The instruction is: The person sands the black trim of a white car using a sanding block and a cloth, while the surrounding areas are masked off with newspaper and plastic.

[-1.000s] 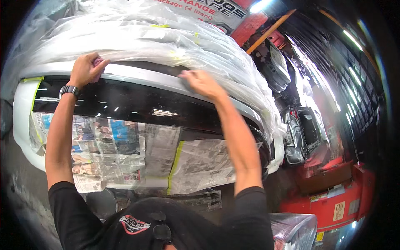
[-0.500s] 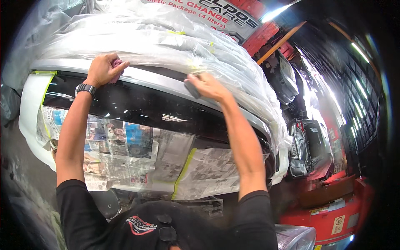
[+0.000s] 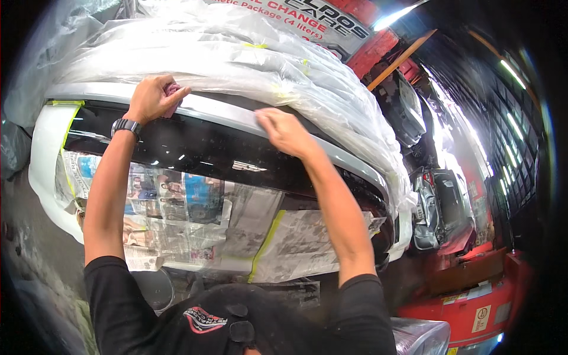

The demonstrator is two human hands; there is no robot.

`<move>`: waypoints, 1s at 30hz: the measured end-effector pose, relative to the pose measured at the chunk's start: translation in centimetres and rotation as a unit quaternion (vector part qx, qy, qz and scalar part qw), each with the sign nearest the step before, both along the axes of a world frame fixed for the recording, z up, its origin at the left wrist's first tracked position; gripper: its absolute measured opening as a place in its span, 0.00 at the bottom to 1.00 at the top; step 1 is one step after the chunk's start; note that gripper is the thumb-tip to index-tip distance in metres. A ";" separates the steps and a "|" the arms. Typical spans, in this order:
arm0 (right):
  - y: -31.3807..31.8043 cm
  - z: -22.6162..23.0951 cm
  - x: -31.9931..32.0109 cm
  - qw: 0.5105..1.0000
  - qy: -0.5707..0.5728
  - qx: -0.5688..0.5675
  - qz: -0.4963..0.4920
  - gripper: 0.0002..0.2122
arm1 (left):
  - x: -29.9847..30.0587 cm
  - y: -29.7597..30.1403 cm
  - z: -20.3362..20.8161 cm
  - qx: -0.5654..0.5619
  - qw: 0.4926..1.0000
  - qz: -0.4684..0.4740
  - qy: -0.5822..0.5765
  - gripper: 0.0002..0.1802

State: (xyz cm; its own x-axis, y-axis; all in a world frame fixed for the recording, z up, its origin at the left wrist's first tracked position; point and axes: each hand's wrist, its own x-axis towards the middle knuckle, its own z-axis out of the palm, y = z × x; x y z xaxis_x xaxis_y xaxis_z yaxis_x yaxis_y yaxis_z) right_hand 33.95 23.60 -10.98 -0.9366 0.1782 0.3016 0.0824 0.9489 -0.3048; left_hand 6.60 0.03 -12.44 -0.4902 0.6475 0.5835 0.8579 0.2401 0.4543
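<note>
My left hand (image 3: 152, 99) is closed around a crumpled pinkish cloth (image 3: 172, 93), at the upper edge of a white car panel. A silver-white strip (image 3: 219, 112) curves along the top of this panel above a glossy black band (image 3: 195, 141). My right hand (image 3: 285, 131) lies on the strip with its fingers bent and pressed down. The flat dark grey pad seen in it half a second ago is now hidden beneath the fingers. Newspaper masking (image 3: 201, 201) covers the panel below the black band, edged with yellow-green tape (image 3: 267, 245).
Clear plastic sheeting (image 3: 225, 56) drapes the car just beyond both hands. A round dark container (image 3: 155, 290) stands below the panel at the left. Damaged car parts (image 3: 438, 207) and a red cabinet (image 3: 461, 313) are at the right.
My right hand has slid a little left along the strip and turned, so the grey pad no longer shows. The left hand, holding the cloth, has shifted only slightly in the picture.
</note>
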 end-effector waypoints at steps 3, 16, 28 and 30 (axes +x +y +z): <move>4.1 1.2 9.5 0.995 -0.023 -0.025 -0.094 0.20 | 0.4 0.0 -0.1 0.022 1.000 -0.005 0.019 0.30; -1.4 1.2 -0.9 0.997 0.005 0.010 -0.070 0.17 | -0.6 0.2 -0.6 0.007 1.000 -0.007 0.023 0.29; 13.0 1.2 19.6 0.952 -0.122 -0.007 -0.280 0.22 | 0.9 0.9 -0.2 0.027 0.999 -0.023 -0.039 0.26; 14.6 1.1 21.0 0.960 -0.102 -0.019 -0.259 0.22 | 0.2 0.7 -0.7 0.033 0.999 -0.016 0.003 0.26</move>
